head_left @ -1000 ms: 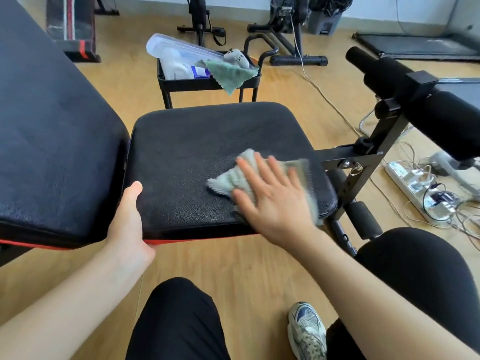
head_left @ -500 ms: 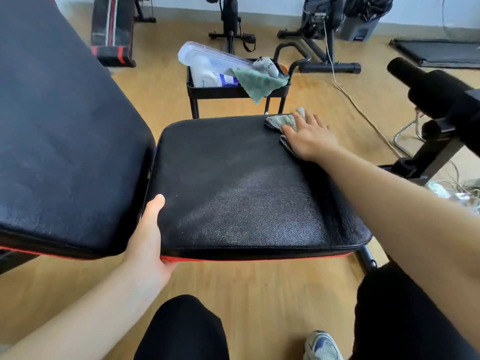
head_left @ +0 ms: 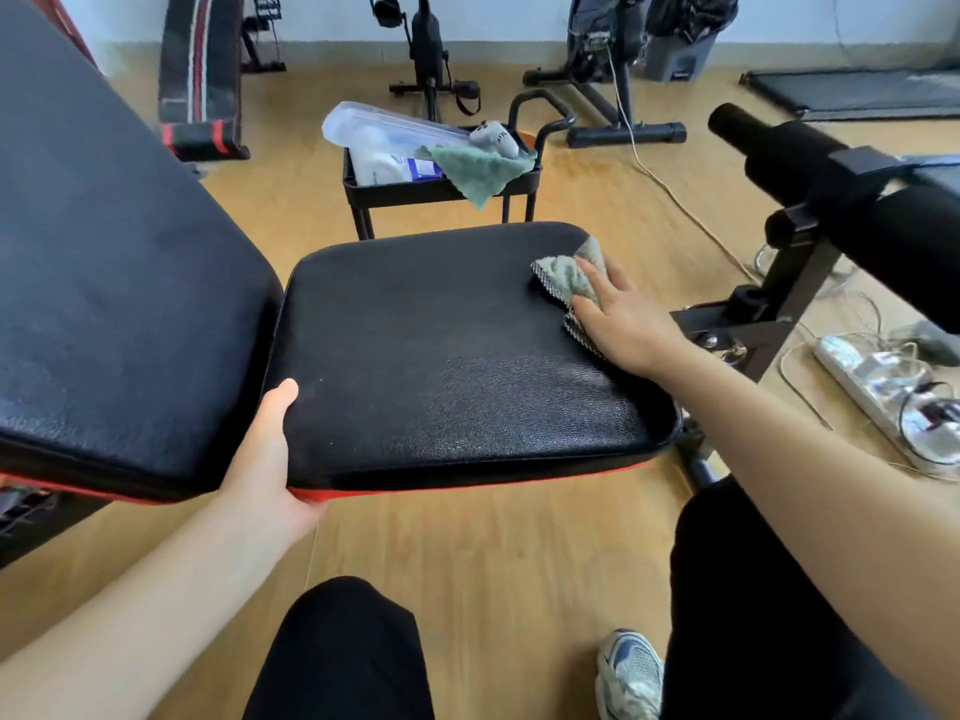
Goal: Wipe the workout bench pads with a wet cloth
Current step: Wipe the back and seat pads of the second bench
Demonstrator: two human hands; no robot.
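At lower left, the left hand (head_left: 267,449) grips the seat pad (head_left: 441,366) by its near corner; right of centre, the right hand (head_left: 626,317) presses flat on the wet cloth (head_left: 563,280). Overlapping, firm strokes should cover the pad's edges too.

The black seat pad (head_left: 441,356) of the workout bench lies flat with a red strip along its near edge, and the tilted back pad (head_left: 119,283) stands just beside its left edge. A crumpled green cloth (head_left: 566,283) lies on the seat pad at its far right corner, pressed flat under the right hand (head_left: 623,319). The left hand (head_left: 265,454) grips the near left corner, thumb resting on top of the pad.
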